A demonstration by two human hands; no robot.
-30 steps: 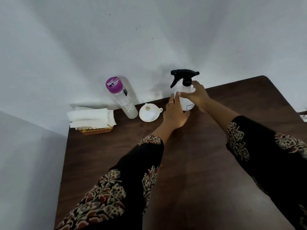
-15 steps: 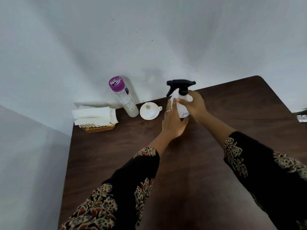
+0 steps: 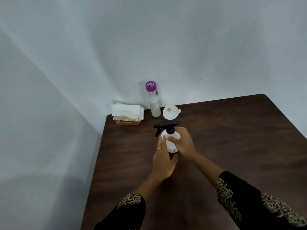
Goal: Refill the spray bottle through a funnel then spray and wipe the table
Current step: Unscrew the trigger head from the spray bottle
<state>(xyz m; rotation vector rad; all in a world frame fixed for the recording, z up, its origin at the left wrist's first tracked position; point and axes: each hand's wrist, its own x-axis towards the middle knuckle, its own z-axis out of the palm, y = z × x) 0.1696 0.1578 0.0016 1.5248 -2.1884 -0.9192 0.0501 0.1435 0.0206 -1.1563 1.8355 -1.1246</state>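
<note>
Both hands on spray bottle [image 3: 171, 143], frame centre, upright on table [image 3: 232, 146] | right hand [image 3: 183, 143] wrapped round body, left hand [image 3: 163, 161] flat vs its side | risk: we twist head off w/ loose hold → tips, knocks funnel [image 3: 170, 112] just behind.

Black sleeves [image 3: 126, 213], floral cuffs; ring [image 3: 159, 148] on left hand [image 3: 163, 161].
</note>
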